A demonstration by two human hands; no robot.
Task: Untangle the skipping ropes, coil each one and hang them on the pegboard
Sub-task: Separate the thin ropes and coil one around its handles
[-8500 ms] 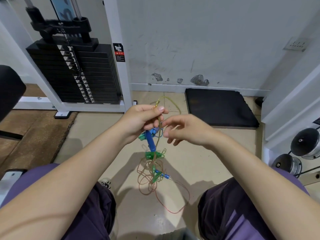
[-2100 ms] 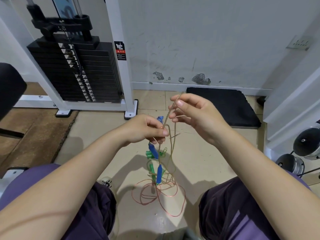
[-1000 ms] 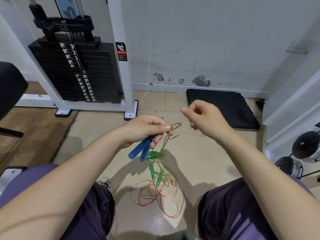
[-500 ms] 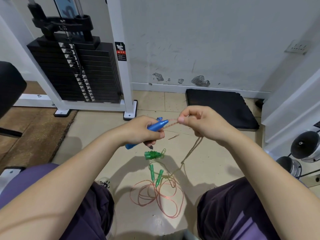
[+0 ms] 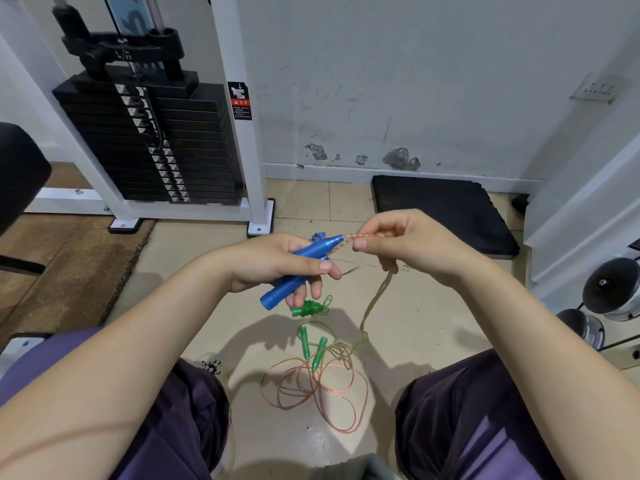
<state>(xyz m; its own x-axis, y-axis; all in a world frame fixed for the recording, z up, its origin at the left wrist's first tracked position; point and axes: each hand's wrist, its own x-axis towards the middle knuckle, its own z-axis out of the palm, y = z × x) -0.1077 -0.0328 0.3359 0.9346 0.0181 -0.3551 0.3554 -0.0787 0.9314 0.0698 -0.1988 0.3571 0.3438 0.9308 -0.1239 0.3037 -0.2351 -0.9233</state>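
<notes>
My left hand (image 5: pixel 277 261) grips the blue handles (image 5: pixel 298 268) of one skipping rope, tips pointing right. My right hand (image 5: pixel 408 247) pinches that rope's orange-pink cord (image 5: pixel 353 239) just past the handle tips. The doubled cord (image 5: pixel 375 299) hangs from my right hand down to the floor. There it runs into a loose heap of orange loops (image 5: pixel 322 386). Two green handles (image 5: pixel 311 348) lie on that heap. A small coiled green rope (image 5: pixel 308 308) lies on the floor just behind them. No pegboard is in view.
A weight-stack machine (image 5: pixel 149 140) on a white frame stands at the back left. A black foam mat (image 5: pixel 440 213) lies against the wall to the right. Dumbbells (image 5: pixel 609 289) sit on a rack at the far right. My knees flank the rope heap.
The blue handles hung in the tangle; my left hand now holds them together, level. My right hand came in and pinched the cord at their tips. The other ropes dropped to the floor.
</notes>
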